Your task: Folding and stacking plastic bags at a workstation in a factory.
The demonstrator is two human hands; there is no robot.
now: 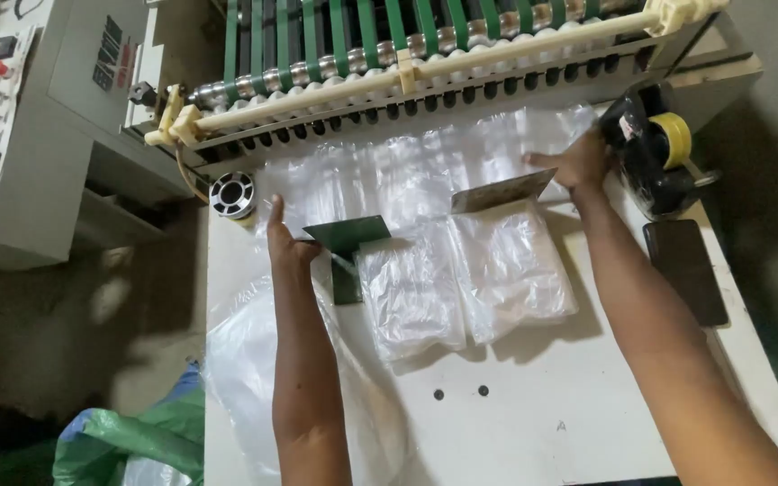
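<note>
Both arms outstretched, left hand (286, 241) and right hand (578, 164) spread flat on plastic bags (416, 175).

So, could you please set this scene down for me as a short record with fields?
Setting: white work table in front of a bag-making machine with green belts
Left hand: open, fingers resting at the left edge of the clear plastic sheets, beside a green metal angle plate
Right hand: flat on the sheets' right side, behind a grey metal plate
Stacks: two piles of clear plastic bags, side by side
Nearby: tape dispenser, dark phone, metal spool
</note>
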